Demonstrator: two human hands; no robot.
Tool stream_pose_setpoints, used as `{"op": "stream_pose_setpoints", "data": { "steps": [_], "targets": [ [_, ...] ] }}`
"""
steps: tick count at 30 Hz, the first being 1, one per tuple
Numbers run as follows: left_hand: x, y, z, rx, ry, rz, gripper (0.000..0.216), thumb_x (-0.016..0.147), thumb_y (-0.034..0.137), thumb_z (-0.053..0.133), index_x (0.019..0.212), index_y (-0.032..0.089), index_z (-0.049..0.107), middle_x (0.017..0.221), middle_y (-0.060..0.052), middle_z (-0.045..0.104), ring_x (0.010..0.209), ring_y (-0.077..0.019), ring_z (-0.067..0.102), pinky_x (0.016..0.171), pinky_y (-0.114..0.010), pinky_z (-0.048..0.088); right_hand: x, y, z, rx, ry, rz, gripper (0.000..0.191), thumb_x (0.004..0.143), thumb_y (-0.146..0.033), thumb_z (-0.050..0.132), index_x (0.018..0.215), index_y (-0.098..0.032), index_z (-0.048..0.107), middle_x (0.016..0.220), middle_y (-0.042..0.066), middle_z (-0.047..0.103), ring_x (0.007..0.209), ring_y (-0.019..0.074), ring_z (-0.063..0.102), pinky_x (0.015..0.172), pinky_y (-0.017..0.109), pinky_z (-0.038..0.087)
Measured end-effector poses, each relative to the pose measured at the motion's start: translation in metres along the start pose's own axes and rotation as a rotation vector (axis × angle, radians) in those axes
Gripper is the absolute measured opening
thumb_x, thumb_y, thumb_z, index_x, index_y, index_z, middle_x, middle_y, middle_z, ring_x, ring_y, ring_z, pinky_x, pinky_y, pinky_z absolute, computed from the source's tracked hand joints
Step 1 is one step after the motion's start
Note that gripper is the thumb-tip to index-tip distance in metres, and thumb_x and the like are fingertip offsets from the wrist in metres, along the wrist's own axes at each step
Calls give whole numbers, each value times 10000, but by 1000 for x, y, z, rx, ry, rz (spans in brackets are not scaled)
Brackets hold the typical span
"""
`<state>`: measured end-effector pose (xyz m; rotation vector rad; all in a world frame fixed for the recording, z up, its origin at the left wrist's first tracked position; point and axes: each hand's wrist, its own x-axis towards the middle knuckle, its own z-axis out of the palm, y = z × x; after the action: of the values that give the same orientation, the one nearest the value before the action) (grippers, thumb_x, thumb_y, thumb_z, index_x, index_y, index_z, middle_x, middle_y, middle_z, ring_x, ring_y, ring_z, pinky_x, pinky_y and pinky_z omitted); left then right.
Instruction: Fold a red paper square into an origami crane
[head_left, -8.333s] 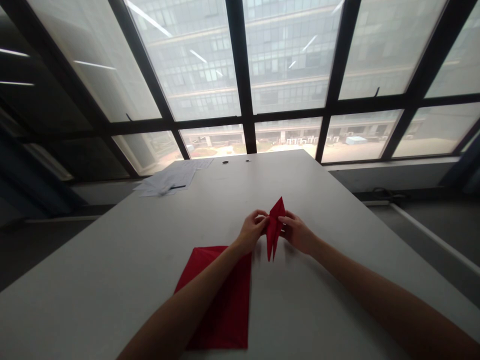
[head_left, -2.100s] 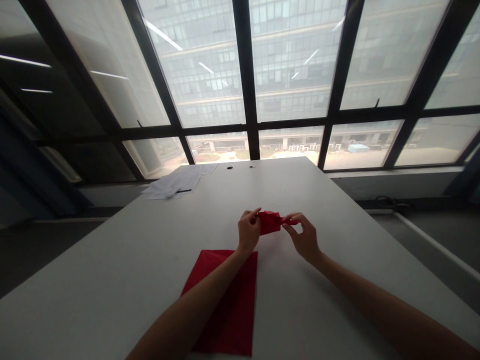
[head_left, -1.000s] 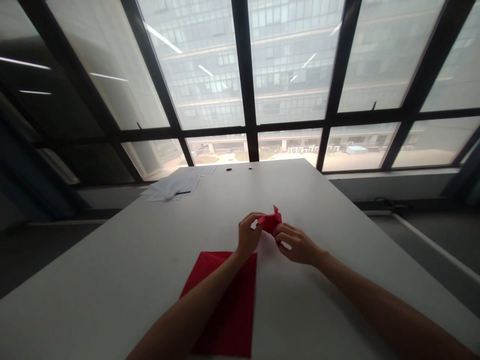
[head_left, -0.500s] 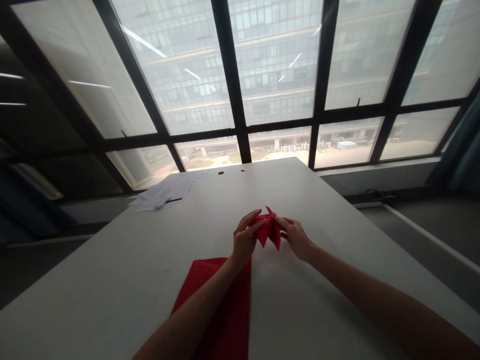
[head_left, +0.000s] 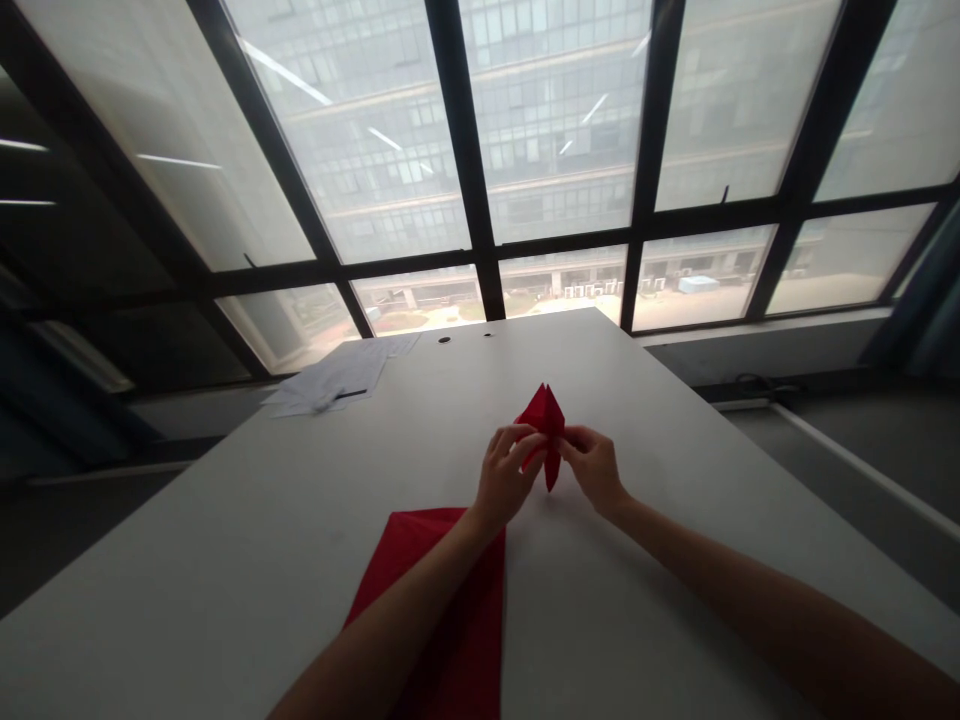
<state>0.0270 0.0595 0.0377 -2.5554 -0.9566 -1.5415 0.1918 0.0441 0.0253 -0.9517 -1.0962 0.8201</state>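
Note:
Between my hands is a piece of folded red paper (head_left: 544, 408), held just above the white table with two points upward and one narrow point downward. My left hand (head_left: 508, 470) pinches its left side, fingers curled over the middle. On the right edge, my right hand (head_left: 594, 462) grips it between thumb and fingers. The fingers hide part of the folds. Beneath my left forearm lies a large red sheet (head_left: 424, 530), partly covered by the arm.
The white table (head_left: 315, 540) runs out toward tall windows (head_left: 555, 120) with dark frames. At its far left lie several white papers (head_left: 330, 380) with a dark pen (head_left: 351, 394) on them. Two small holes pierce the far tabletop.
The folded red paper has turned: its paired points now face up, and a single narrow point hangs down. My hands have shifted their grip and moved slightly right and closer together.

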Motion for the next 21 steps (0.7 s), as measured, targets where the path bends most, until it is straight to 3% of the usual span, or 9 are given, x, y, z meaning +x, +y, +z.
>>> {"op": "stream_pose_setpoints", "data": {
  "steps": [3, 9, 16, 21],
  "targets": [
    [-1, 0, 1, 63, 17, 26, 259, 909, 223, 637, 1162, 276, 650, 1163, -62, 632, 1083, -227, 581, 945, -427, 526, -7, -7, 5, 75, -93, 63, 272, 750, -410, 755, 886, -175, 753, 809, 62, 734, 701, 185, 620, 652, 320, 505],
    [-4, -2, 3, 105, 26, -9, 308, 892, 267, 668, 1199, 283, 652, 1095, -71, 621, 990, -219, 590, 831, -389, 562, -6, -6, 5, 104, -80, 115, 253, 735, -400, 757, 852, -176, 744, 784, 49, 717, 683, 171, 584, 638, 309, 479],
    [-4, 0, 4, -44, -11, -64, 297, 939, 214, 591, 1230, 262, 630, 1020, -59, 671, 942, -195, 627, 824, -370, 557, -4, -2, 3, 63, -79, 105, 265, 731, -411, 757, 857, -179, 739, 799, 55, 726, 708, 185, 609, 661, 322, 505],
    [-2, 2, 3, -130, 29, -110, 319, 900, 135, 609, 1191, 260, 649, 1038, -56, 688, 953, -195, 645, 848, -366, 556, -5, -2, 3, 41, -120, 37, 264, 752, -416, 752, 879, -185, 741, 831, 60, 741, 743, 204, 649, 683, 336, 527]
  ]
}}
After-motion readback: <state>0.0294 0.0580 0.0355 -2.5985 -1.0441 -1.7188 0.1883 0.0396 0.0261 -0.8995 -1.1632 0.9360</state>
